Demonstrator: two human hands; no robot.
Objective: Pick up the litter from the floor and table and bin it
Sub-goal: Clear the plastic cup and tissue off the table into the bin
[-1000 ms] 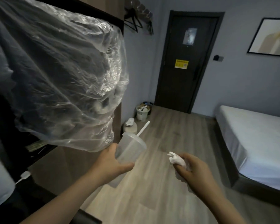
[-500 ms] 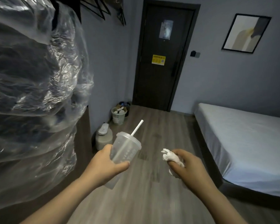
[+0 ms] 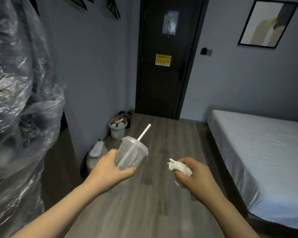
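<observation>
Pale plastic waste basket (image 3: 117, 133) by the wall is nearer than before. Left hand (image 3: 108, 170) wraps its fingers (image 3: 126, 172) round the clear lidded plastic cup with white straw (image 3: 132, 154). Right hand (image 3: 196, 176) clenches the crumpled white tissue (image 3: 179, 167). Binning appears imminent.

cup (image 3: 131, 155) 1 | straw (image 3: 144, 132) 1 | tissue wad (image 3: 177, 167) 1 | bins (image 3: 117, 130) (image 3: 126, 115) 2 | door (image 3: 162, 86) 1 | bed (image 3: 265, 152) 1

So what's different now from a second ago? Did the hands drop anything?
Nothing was dropped. The person has walked towards the bin by the door, so it looks nearer, and the clear plastic wrap has slid off to the left. The left hand still grips the plastic cup with its straw, and the right hand still holds the crumpled tissue.
</observation>
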